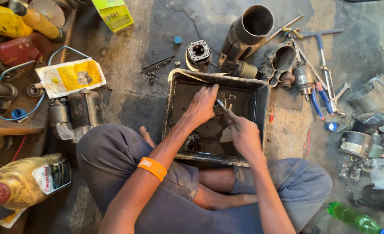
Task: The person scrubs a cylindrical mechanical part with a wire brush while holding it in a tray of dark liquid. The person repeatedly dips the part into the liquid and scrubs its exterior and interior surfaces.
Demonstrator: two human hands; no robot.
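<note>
I sit cross-legged over a black metal tray [261, 93] that holds dark oily liquid. My left hand [202, 105] reaches into the tray, an orange band on its wrist, and its fingers pinch a small metal part [222, 103] just above the liquid. Closed around a thin tool whose tip meets that part is my right hand [245, 135]. Other small metal bits [230, 96] lie in the liquid behind the fingers.
Dismantled motor parts lie beyond the tray: a dark cylinder housing [247, 30], a round bearing piece [198, 53], an armature [304, 79], wrenches [326, 73]. A motor body [77, 112] and yellow oil jugs [25, 180] sit left. A green bottle [352, 217] lies right.
</note>
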